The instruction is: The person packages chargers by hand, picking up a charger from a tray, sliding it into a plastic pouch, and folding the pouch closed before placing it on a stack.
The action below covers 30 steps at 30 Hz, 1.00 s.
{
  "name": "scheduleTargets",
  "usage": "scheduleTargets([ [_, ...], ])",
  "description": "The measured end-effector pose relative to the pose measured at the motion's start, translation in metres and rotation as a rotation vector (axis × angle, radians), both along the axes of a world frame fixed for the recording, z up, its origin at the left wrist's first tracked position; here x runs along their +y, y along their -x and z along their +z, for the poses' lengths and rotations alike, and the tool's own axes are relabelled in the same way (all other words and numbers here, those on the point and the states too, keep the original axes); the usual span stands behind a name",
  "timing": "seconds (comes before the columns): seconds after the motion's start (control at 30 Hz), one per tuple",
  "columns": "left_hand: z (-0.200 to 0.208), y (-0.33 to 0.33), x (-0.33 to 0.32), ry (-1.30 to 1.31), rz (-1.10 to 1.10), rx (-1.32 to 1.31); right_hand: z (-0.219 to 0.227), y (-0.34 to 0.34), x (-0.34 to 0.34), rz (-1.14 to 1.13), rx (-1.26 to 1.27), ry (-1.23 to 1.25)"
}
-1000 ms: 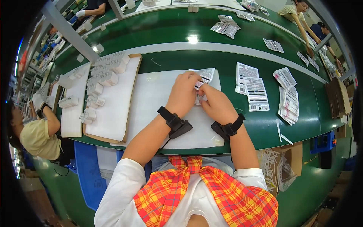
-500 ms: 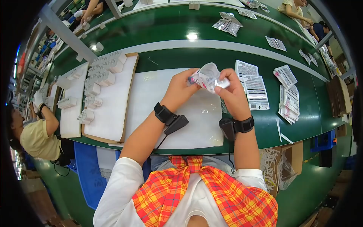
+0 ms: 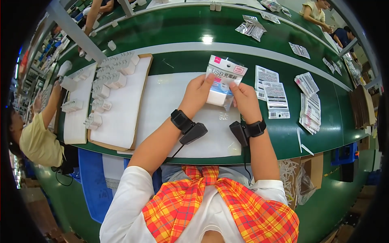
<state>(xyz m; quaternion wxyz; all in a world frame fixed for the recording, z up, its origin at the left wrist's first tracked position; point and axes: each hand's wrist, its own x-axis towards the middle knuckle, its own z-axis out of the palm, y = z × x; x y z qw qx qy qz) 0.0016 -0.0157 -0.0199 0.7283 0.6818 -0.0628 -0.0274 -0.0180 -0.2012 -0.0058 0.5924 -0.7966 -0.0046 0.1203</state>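
A clear-and-white printed plastic pouch (image 3: 224, 75) is held up above the white sheet (image 3: 182, 133). Its front faces me, and a white charger (image 3: 216, 97) shows in its lower part. My left hand (image 3: 197, 94) pinches the pouch's left edge, thumb on the front. From the other side, my right hand (image 3: 246, 100) grips the right edge with its thumb pressed against the front. Fingers behind the pouch are hidden. Two flat printed pouches (image 3: 276, 99) lie overlapping on the green table, just right of my right hand.
Left of the sheet, a shallow cardboard tray (image 3: 117, 125) bears several white plug chargers (image 3: 115, 80). A stack of pouches (image 3: 310, 111) lies at the right, near paper strips (image 3: 303, 146). A co-worker in yellow (image 3: 42, 141) reaches in at the left. Loose pouches (image 3: 251, 27) lie beyond the ledge.
The pouch has gone from crumpled and tilted to upright, its printed front now toward me and the charger visible inside. Both hands have shifted their grip to its sides. The co-worker's arm has risen.
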Motion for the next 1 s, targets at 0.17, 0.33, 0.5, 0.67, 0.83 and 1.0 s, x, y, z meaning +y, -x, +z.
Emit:
scheduleTargets([
  [0.17, -0.004, -0.016, 0.005, -0.093, 0.008, -0.202, -0.009, -0.015, -0.013, -0.100, -0.186, -0.181],
  [0.33, -0.019, -0.022, 0.035, -0.849, -0.263, -0.533, -0.028, -0.006, -0.040, 0.168, -0.819, 0.444],
  [0.5, -0.016, -0.009, 0.036, -0.949, -0.281, -0.584, 0.020, 0.023, 0.018, 0.374, -0.543, 0.591],
  [0.67, -0.014, -0.008, 0.037, -0.964, -0.259, -0.564, 0.001, 0.005, 0.031, 0.339, -0.629, 0.683],
  [0.83, -0.016, -0.008, 0.018, -0.952, -0.329, -0.539, 0.004, 0.018, 0.020, 0.308, -0.596, 0.634],
  [1.0, -0.015, -0.005, 0.023, -0.942, -0.322, -0.440, -0.008, 0.010, 0.022, 0.430, -0.728, 0.585],
])
